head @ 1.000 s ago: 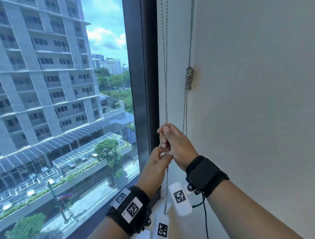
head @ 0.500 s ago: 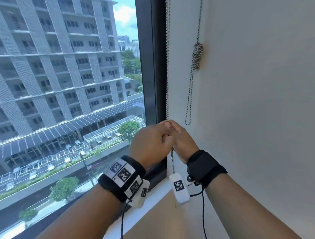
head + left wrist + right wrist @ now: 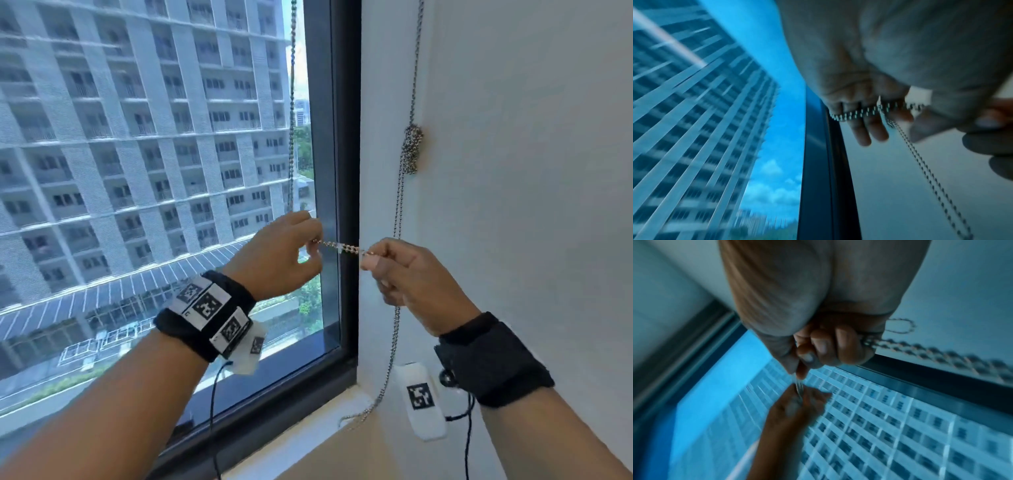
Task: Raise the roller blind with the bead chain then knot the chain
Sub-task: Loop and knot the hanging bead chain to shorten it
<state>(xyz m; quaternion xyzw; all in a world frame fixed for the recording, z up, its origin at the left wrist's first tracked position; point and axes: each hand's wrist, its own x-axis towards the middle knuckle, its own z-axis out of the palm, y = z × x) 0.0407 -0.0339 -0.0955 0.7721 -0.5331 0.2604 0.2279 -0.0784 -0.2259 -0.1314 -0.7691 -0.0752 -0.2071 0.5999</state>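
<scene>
A metal bead chain (image 3: 339, 246) runs taut and level between my two hands in front of the dark window frame. My left hand (image 3: 313, 240) pinches its left end, and from there the chain rises before the glass (image 3: 292, 102). My right hand (image 3: 368, 257) pinches the other end, and slack chain (image 3: 390, 359) drops from it to the sill. In the left wrist view the chain (image 3: 859, 112) crosses my curled fingers (image 3: 869, 131). In the right wrist view my fingers (image 3: 818, 350) curl on the chain (image 3: 920, 345). The blind itself is out of view.
A second chain hangs on the white wall at the right, with a bunched knot (image 3: 412, 149) above my right hand. The window frame (image 3: 346, 171) stands upright between glass and wall. The white sill (image 3: 342, 421) lies below.
My hands were together on the hanging chain; now they have drawn apart, the left one leftward over the glass, stretching a short length of chain level between them.
</scene>
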